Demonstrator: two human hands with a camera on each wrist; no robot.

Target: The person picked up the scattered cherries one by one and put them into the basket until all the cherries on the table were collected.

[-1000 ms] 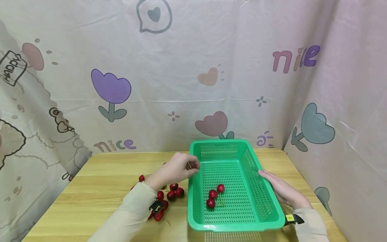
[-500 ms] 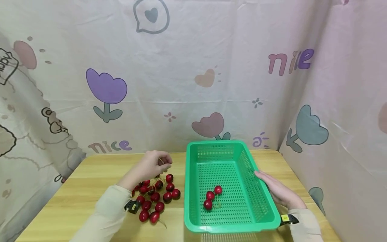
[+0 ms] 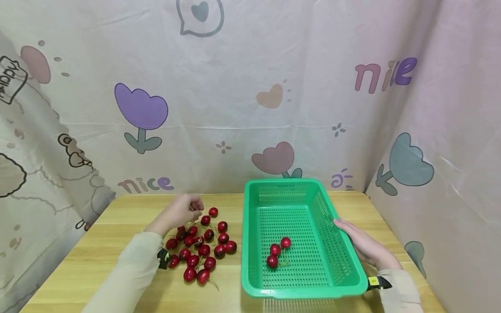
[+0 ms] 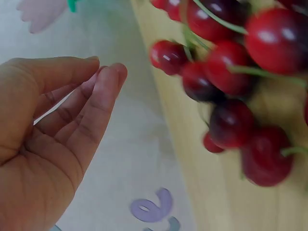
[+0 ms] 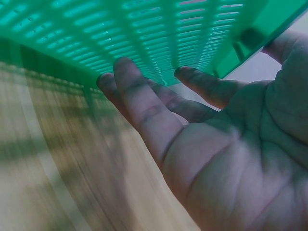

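My left hand [image 3: 179, 214] hovers over the back left of a group of red cherries [image 3: 204, 250] on the table. In the left wrist view, the thumb and bent fingers [image 4: 108, 84] come close together with nothing visible between them, beside the cherries [image 4: 231, 67]. My right hand [image 3: 365, 245] holds the right side of a green plastic basket [image 3: 247, 239]. Its thumb lies at the rim, and in the right wrist view its fingers [image 5: 139, 98] reach against the slotted outside of the basket [image 5: 159, 33]. Inside the basket lie three cherries [image 3: 275, 249].
The wooden table [image 3: 117, 243] carries the loose cherries left of the basket. A printed cloth [image 3: 219, 104] hangs behind the table and along both sides. Thin green stems stick out among the cherries.
My left hand has moved left from the basket's left rim to above the cherries, uncovering more of them. My right hand stays on the basket, and the three cherries inside stay put.
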